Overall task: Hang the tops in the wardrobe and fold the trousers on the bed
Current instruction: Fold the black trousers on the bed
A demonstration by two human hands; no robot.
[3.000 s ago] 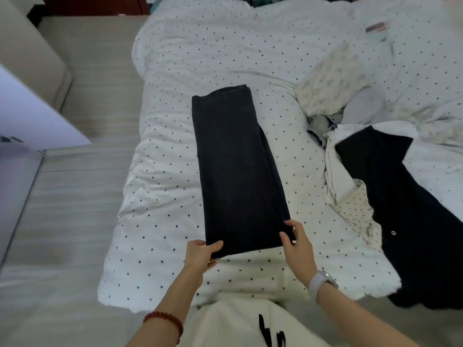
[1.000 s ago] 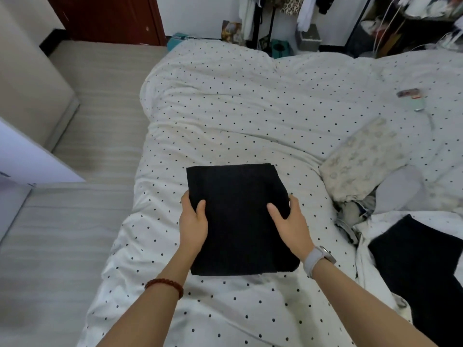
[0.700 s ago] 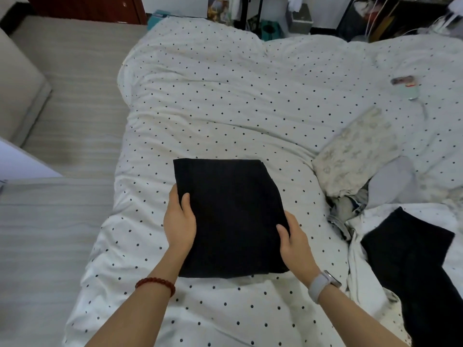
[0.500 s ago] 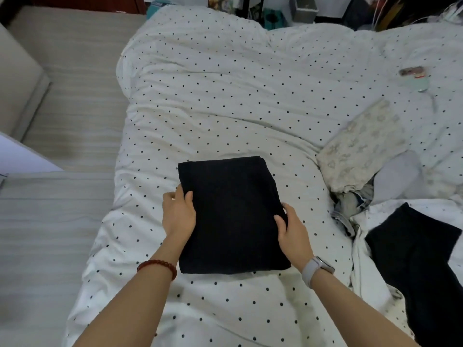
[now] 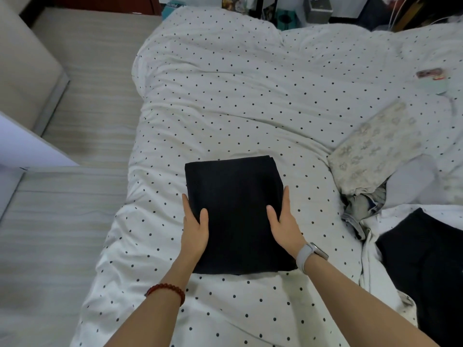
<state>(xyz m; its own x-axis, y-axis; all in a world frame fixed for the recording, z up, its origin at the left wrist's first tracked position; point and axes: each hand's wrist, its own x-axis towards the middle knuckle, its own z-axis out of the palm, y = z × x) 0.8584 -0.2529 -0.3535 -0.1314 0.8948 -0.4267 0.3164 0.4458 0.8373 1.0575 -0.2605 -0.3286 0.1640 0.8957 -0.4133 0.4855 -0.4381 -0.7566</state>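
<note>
1. the left hand [image 5: 195, 229] lies along the left edge of the folded black trousers [image 5: 235, 211], thumb on top of the cloth and fingers straight down the side, not clenched; it looks placed to square that edge.
2. the right hand [image 5: 284, 227] mirrors it on the right edge, thumb on top, fingers flat and extended, pressing rather than pinching. bracketing the bundle from both sides likely keeps the layers from sliding apart.
3. the trousers sit as a compact rectangle on the dotted duvet [image 5: 225, 96] near the bed's foot, so this fold seems nearly finished.
4. to the right lies a black garment [image 5: 426, 259], well apart, waiting its turn.
5. further off, a pale patterned garment [image 5: 375, 146] rests crumpled near a small device [image 5: 429, 73].
</note>
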